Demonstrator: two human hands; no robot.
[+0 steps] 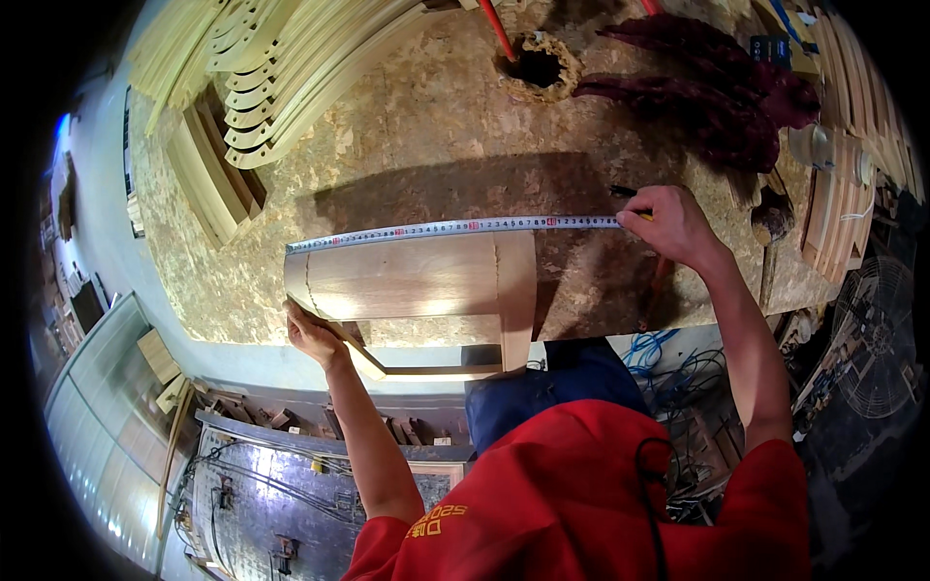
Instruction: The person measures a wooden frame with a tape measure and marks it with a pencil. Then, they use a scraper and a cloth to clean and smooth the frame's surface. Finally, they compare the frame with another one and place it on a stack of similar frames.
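A wooden frame with a broad, pale curved panel [407, 276] lies at the near edge of the worktable, its open lower part reaching past the edge toward me. Along the panel's far edge stretches a tape measure [436, 229], its blade running on to the right beyond the wood. My left hand [312, 334] grips the frame's left side with bent fingers. At the blade's right end my right hand [670, 225] is closed on the tape measure; a black, pen-like thing [623, 192] pokes out from its fingers. Whether the tape's case sits in that palm is hidden.
Curved wooden slats [254, 116] are stacked at the far left, beside angled pieces [208, 179]. A dark red cloth [697, 82] lies at far right, near a ragged hole [538, 70] in the worktable [407, 126]. More wood strips [838, 218] stand right; blue hose [651, 353] coils below.
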